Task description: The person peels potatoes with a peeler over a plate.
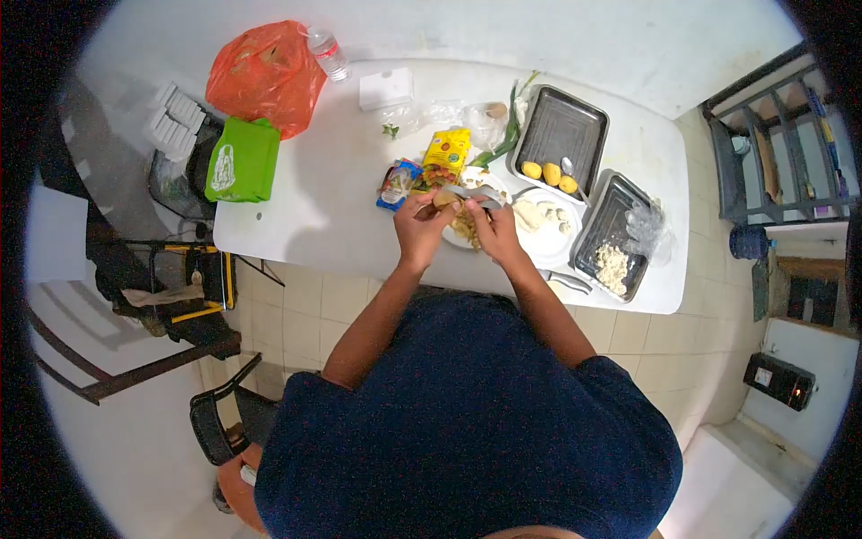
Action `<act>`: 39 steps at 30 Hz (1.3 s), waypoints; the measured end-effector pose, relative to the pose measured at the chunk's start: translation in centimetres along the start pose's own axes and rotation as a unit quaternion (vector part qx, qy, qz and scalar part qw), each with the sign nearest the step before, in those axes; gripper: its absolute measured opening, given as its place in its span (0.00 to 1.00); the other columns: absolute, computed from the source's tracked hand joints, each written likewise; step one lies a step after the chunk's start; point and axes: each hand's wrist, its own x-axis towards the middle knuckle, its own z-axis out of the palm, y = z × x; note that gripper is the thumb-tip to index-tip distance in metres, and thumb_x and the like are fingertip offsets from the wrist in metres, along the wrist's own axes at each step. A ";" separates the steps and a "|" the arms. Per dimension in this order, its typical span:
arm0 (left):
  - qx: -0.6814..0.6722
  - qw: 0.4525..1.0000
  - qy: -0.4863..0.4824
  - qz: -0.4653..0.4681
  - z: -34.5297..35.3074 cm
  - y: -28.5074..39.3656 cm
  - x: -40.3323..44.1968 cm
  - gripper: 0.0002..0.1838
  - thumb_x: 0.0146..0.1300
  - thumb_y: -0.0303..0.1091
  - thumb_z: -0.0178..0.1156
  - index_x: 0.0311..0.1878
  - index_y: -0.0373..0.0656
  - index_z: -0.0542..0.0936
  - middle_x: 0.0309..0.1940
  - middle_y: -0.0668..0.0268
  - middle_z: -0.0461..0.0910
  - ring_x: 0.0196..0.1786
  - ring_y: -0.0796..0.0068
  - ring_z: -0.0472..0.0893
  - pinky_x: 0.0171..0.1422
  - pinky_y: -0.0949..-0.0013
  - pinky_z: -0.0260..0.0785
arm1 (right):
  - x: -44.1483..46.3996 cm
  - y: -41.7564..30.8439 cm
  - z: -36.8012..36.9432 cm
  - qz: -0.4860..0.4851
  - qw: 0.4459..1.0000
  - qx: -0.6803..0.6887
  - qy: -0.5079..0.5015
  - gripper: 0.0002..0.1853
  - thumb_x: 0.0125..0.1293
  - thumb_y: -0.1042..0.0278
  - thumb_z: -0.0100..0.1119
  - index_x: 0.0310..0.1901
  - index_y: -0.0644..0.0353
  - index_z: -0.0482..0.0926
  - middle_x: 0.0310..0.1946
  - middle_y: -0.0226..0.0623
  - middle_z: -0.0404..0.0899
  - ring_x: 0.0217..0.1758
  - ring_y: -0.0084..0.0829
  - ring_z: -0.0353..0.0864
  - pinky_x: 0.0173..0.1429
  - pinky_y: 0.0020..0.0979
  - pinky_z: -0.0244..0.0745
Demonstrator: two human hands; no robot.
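Note:
My left hand (420,235) is closed around a brownish-yellow potato (444,199) above a white plate. My right hand (496,235) grips a grey tool that looks like a peeler (480,193), its front end against or close to the potato. Fingers hide part of both. Pale yellow scraps (461,228) lie on the plate under my hands. Just to the right, a second white plate (544,250) bears pale pieces. Three yellow potatoes (550,175) and a spoon (567,165) lie at the near end of a dark tray (561,126).
Another dark tray (588,244) holds crumbly pale bits and a clear plastic bag (643,226). A knife (569,282) lies by the table's front edge. Yellow (449,148) and blue packets (399,184) stand beyond my hands. Green (243,160) and orange bags (269,76) sit left, beside a bottle (329,56).

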 end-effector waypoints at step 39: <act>-0.042 0.998 -0.042 -0.020 -1.9 -1.3 -0.5 0.19 0.54 0.18 0.70 0.48 0.33 0.75 0.47 0.57 0.81 0.48 0.73 0.82 0.55 0.70 0.77 | 0.2 1.2 0.4 0.026 1.000 0.011 0.013 0.13 0.71 0.60 0.55 0.36 0.62 0.76 0.23 0.41 0.74 0.29 0.36 0.75 0.36 0.35 0.68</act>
